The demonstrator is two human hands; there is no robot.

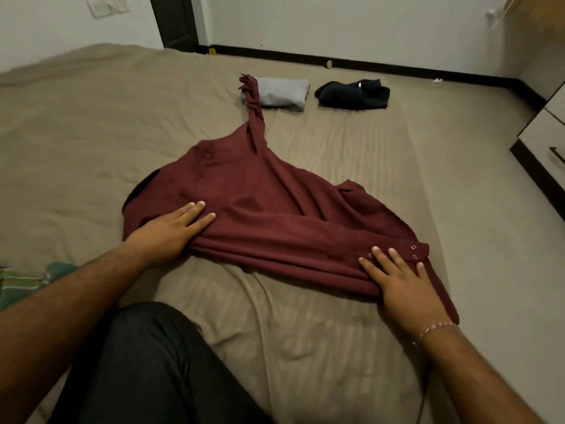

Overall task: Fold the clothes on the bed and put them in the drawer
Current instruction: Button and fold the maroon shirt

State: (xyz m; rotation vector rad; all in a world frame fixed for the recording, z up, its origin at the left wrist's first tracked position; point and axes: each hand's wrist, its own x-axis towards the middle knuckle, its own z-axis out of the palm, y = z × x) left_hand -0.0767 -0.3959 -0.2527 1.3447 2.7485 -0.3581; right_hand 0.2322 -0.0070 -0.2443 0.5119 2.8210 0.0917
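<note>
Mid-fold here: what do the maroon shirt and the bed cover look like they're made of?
Maroon shirt: seemingly a thin, matte woven cloth, perhaps cotton or a blend; it drapes in soft folds and has small buttons at the cuff. Bed cover: a matte tan woven sheet, probably cotton, with fine creases and faint stripes.

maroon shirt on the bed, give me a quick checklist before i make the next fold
1. Both hands on the maroon shirt: ok, left hand and right hand lie flat along its near folded edge.
2. Far sleeve flat: not ok, it is twisted and lies across the folded grey garment.
3. Shirt body smooth: not ok, creased and bunched at the right.
4. Cuff buttons fastened: cannot tell.
5. Folded dark garment clear of the shirt: ok, it lies apart.
6. Drawer open: not ok, it looks closed.
</note>
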